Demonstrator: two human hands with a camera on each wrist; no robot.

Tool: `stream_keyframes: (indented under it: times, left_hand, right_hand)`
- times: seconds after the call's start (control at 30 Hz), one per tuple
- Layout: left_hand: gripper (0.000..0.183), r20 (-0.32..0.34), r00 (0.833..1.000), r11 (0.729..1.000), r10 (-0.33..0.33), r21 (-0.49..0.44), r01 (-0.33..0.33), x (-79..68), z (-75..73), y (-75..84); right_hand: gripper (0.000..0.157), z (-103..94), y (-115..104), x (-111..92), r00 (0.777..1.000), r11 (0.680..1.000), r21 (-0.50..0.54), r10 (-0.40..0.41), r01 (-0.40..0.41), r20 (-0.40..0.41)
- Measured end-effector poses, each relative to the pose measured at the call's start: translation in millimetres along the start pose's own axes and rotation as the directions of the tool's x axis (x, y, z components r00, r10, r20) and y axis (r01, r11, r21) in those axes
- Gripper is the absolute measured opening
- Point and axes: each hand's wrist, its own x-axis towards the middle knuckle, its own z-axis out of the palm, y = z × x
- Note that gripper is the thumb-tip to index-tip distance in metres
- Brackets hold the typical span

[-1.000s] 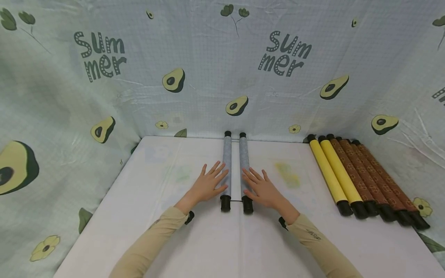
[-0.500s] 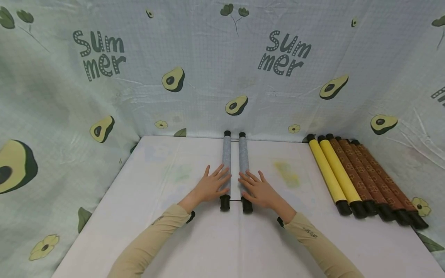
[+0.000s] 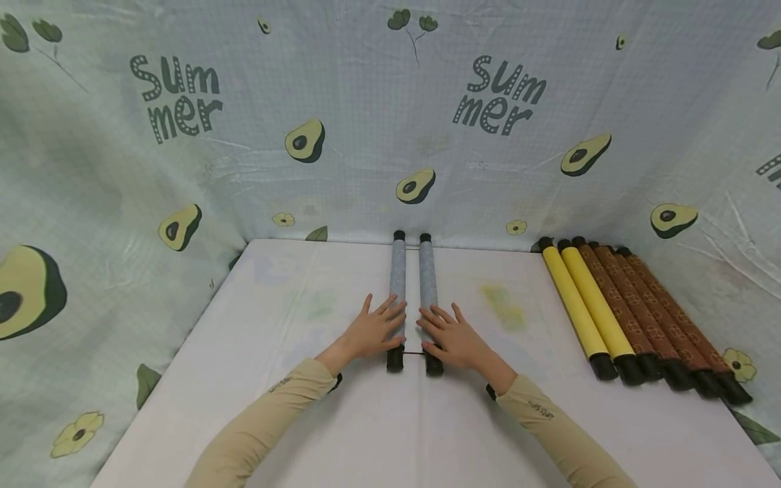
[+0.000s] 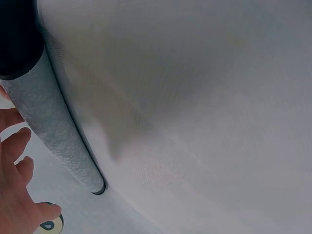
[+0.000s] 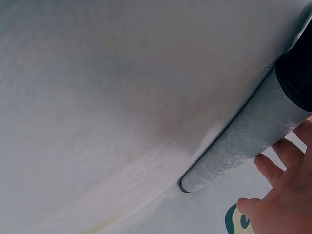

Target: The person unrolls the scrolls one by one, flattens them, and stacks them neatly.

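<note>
Both hands lie spread, fingers fairly straight, clamped on nothing: the left hand (image 3: 373,332) over the near part of the left roll (image 3: 398,268), the right hand (image 3: 456,339) over the near part of the right roll (image 3: 427,268). How firmly they press, I cannot tell. Both rolls stretch away beyond the fingertips. Pushing only near the caps (image 3: 395,359) could skew a roll, its far end unguided; uneven pressure from the 2 hands could let 1 roll lead; too light a touch could slip.
</note>
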Motion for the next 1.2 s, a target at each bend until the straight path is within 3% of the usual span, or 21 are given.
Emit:
stream_keyframes:
  times: [0.2,0.5,1.0,1.2]
  left_hand:
    - [0.058,-0.006,1.000,1.000,-0.001,-0.015,0.000,0.7,2.1,4.3]
    - [0.045,0.022,1.000,0.999,-0.004,-0.054,0.005,-2.0,-0.7,5.2]
    - [0.039,-0.055,0.998,1.000,0.019,-0.018,-0.020,-5.4,0.2,3.0]
    - [0.042,-0.043,0.999,1.000,0.026,-0.002,-0.026,-6.5,0.7,2.4]
  right_hand:
    - [0.045,1.1,0.2,-1.0,1.000,1.000,-0.022,-0.003,0.003,-0.001]
    - [0.038,0.6,0.9,-2.3,1.000,0.999,-0.031,0.011,-0.011,-0.006]
    - [0.038,-4.2,2.1,-4.0,1.000,1.000,-0.024,0.008,-0.008,-0.017]
    - [0.040,-4.1,2.8,-5.8,0.999,0.998,-0.048,-0.028,0.027,-0.024]
